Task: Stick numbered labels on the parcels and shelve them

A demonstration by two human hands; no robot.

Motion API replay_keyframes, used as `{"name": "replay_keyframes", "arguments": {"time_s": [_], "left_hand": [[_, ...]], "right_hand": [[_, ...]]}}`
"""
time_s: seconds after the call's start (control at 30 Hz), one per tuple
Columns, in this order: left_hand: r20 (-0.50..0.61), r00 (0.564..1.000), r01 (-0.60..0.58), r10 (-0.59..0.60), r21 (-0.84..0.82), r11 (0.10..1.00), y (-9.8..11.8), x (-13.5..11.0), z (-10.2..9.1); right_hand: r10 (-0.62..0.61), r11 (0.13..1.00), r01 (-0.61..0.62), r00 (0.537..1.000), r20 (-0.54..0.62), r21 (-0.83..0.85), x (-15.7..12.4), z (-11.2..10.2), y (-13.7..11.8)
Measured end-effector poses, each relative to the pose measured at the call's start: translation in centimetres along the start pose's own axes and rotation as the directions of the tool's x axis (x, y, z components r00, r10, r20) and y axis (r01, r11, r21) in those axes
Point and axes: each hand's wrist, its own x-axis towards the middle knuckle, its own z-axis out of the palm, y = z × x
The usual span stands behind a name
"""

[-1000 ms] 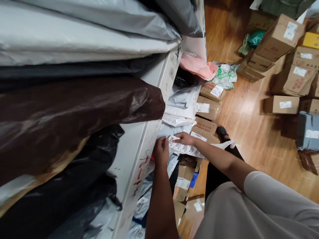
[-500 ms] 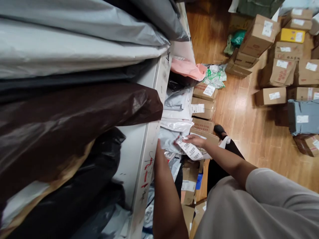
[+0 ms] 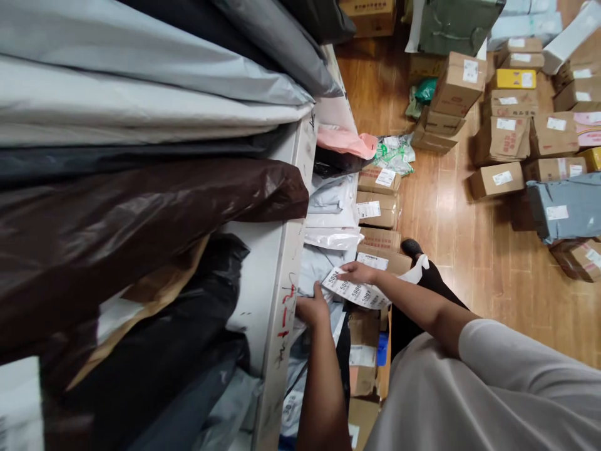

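In my right hand (image 3: pixel 360 274) is a long strip of white number labels (image 3: pixel 352 290), printed 5004 through 5007, pinched near its upper end. The strip's white tail hangs over the forearm side. Just left of it, my left hand (image 3: pixel 313 308) reaches in beside the white shelf edge (image 3: pixel 287 269), thumb raised and apart from the fingers. Its fingertips are hidden behind that edge, near the grey-white mailer bags (image 3: pixel 323 260) on the lower shelf. No held thing shows in this hand.
Plastic-wrapped parcels, including a dark brown bag (image 3: pixel 225 194), jut from the upper shelf at left. Cardboard boxes (image 3: pixel 379 210) line the floor against the shelf. More boxes (image 3: pixel 509 138) and a grey-wrapped parcel (image 3: pixel 563 210) stand on the wooden floor at right.
My left hand has drawn back from behind the shelf edge, so its thumb and back now show. My right hand has shifted slightly left with the label strip, which lies flatter.
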Motion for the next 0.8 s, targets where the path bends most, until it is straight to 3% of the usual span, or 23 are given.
{"name": "replay_keyframes", "arguments": {"time_s": [0.17, 0.37, 0.53, 0.8], "left_hand": [[0.079, 0.994, 0.089, -0.079, -0.131, 0.987, -1.4, 0.8, 0.4], [0.010, 0.996, 0.094, -0.094, -0.081, 0.992, -3.0, 1.2, 1.0], [0.004, 0.998, 0.069, -0.069, -0.005, 0.998, -3.7, 1.1, 0.7], [0.093, 0.992, 0.082, -0.080, -0.014, 0.997, -3.6, 1.3, 0.1]], "right_hand": [[-0.014, 0.987, -0.008, 0.991, -0.136, -0.158, 2.6, 3.2, 0.0], [-0.031, 0.969, -0.026, 0.974, -0.223, -0.247, 3.9, 4.1, 1.0], [-0.101, 0.963, 0.070, 0.989, -0.106, -0.259, 3.4, 3.2, 2.2], [-0.167, 0.962, 0.158, 0.986, -0.021, -0.224, 2.6, 2.7, 3.1]]}}
